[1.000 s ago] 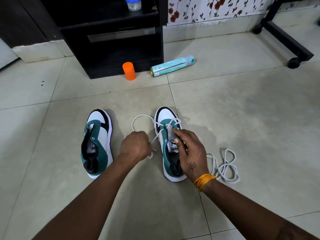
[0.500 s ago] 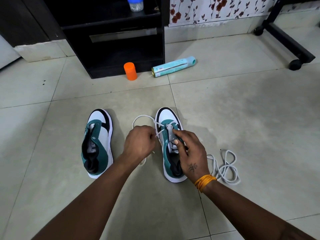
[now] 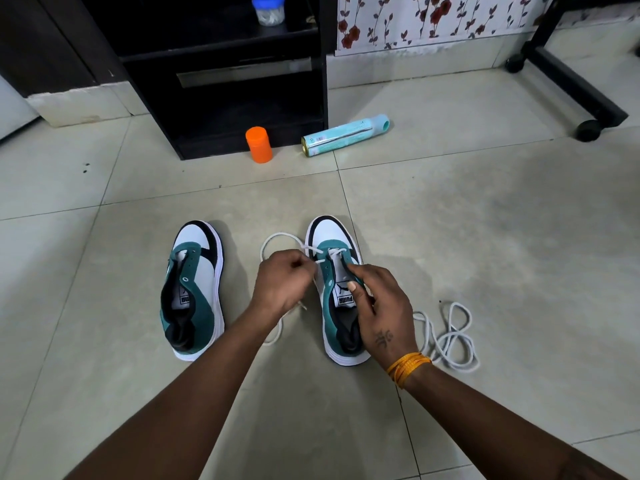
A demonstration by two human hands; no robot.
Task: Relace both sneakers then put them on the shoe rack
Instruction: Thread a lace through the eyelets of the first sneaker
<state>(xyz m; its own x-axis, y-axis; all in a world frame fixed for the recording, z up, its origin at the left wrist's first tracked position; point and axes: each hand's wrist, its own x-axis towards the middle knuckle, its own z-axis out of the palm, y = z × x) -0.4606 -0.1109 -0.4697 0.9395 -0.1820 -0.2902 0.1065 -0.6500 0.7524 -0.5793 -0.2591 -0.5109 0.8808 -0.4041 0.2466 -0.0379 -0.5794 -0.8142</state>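
Observation:
Two white, green and black sneakers stand side by side on the tiled floor, toes away from me. The left sneaker (image 3: 195, 289) has no lace. The right sneaker (image 3: 334, 258) has a white lace (image 3: 273, 239) through its front eyelets, looping out to the left. My left hand (image 3: 282, 284) pinches this lace beside the shoe's left eyelets. My right hand (image 3: 375, 306) grips the right side of the right sneaker, its thumb on the tongue. A second white lace (image 3: 450, 337) lies loose on the floor to the right.
A black shoe rack (image 3: 225, 81) stands against the wall ahead, with a blue-lidded jar (image 3: 268, 10) on a shelf. An orange container (image 3: 259, 144) and a fallen teal spray can (image 3: 346, 135) lie in front of it. A black wheeled stand (image 3: 571, 84) is at right.
My left hand has moved up and to the right with the lace, closing in on the right sneaker's eyelets. My right hand stays on the shoe.

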